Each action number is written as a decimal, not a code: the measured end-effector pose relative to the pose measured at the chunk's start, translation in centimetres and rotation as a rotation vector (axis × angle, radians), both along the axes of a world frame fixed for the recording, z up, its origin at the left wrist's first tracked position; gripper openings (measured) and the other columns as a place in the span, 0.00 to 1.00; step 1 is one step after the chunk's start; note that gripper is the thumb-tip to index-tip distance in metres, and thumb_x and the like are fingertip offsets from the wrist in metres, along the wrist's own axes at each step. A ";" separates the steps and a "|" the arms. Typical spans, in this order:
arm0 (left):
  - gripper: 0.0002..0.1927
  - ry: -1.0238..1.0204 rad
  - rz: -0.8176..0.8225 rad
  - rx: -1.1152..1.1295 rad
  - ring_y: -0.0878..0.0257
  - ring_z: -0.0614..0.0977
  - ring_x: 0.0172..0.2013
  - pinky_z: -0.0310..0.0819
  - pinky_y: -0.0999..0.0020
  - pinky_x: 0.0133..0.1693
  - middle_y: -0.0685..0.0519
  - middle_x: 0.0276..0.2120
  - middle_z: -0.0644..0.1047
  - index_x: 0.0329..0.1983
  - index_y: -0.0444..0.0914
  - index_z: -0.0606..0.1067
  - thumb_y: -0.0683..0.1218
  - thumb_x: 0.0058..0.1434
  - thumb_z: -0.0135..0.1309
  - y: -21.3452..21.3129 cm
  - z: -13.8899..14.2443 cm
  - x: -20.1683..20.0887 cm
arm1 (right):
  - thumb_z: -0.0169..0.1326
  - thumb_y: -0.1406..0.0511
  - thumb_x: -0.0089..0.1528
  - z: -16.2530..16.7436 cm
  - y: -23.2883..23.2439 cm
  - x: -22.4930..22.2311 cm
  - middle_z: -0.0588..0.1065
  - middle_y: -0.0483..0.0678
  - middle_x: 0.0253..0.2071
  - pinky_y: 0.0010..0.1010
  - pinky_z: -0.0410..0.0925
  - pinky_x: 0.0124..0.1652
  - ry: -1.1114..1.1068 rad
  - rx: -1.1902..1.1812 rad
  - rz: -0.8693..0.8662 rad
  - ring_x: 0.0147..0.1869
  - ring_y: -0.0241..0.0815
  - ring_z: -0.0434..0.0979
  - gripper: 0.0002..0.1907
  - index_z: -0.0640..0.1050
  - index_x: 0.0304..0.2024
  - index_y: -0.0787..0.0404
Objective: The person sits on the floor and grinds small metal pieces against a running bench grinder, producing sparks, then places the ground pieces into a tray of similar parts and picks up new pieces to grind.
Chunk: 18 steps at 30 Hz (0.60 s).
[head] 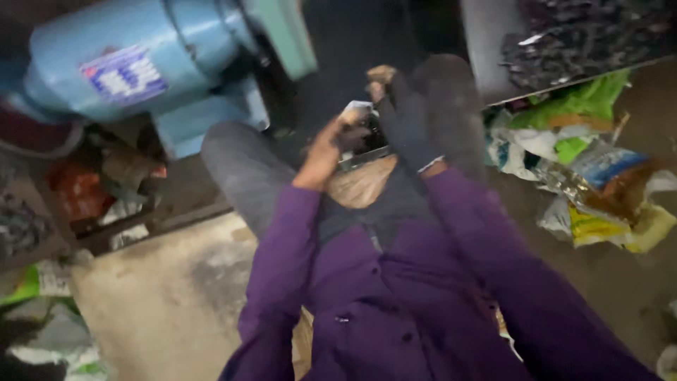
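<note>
Carefully keep your 2 hands close over your lap: your bare left hand [326, 144] and gloved right hand [407, 123] both clamp the small metal piece [361, 137]; steady it, clear of the blue motor [141, 63].

At your ten o'clock sits a rectangular blue-and-white label [124, 74]; crumpled green, yellow and silver wrappers [589, 173] lie at three.

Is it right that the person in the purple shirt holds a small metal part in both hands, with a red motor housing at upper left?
Not quite: the head view shows the motor housing is light blue, not red. The rest stands: left hand and gloved right hand hold the small metal part, sleeves purple.
</note>
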<state>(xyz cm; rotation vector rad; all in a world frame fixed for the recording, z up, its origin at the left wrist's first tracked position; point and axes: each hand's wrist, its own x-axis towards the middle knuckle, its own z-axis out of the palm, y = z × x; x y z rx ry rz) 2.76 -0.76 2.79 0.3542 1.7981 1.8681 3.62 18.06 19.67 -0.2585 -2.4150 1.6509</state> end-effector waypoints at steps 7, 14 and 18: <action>0.46 -0.334 -0.033 0.331 0.47 0.69 0.70 0.64 0.55 0.69 0.42 0.70 0.66 0.76 0.34 0.56 0.29 0.48 0.39 3.0 10.0 5.4 | 0.50 0.63 0.74 -1.0 7.4 1.6 0.74 0.58 0.59 0.43 0.67 0.64 0.262 0.277 0.068 0.64 0.56 0.74 0.18 0.71 0.63 0.66; 0.34 -0.369 0.455 0.229 0.47 0.69 0.69 0.66 0.54 0.64 0.42 0.71 0.64 0.74 0.34 0.57 0.38 0.63 0.49 -0.1 20.0 5.7 | 0.68 0.52 0.55 -6.1 26.0 0.6 0.67 0.61 0.69 0.59 0.58 0.66 0.101 0.994 -0.042 0.72 0.66 0.63 0.43 0.69 0.69 0.59; 0.33 -0.402 0.520 0.243 0.46 0.70 0.67 0.64 0.55 0.65 0.42 0.68 0.66 0.72 0.32 0.60 0.37 0.62 0.50 1.2 21.1 6.9 | 0.68 0.51 0.52 -7.2 29.2 -0.5 0.65 0.62 0.69 0.65 0.53 0.71 0.107 1.036 0.115 0.75 0.68 0.58 0.45 0.70 0.68 0.57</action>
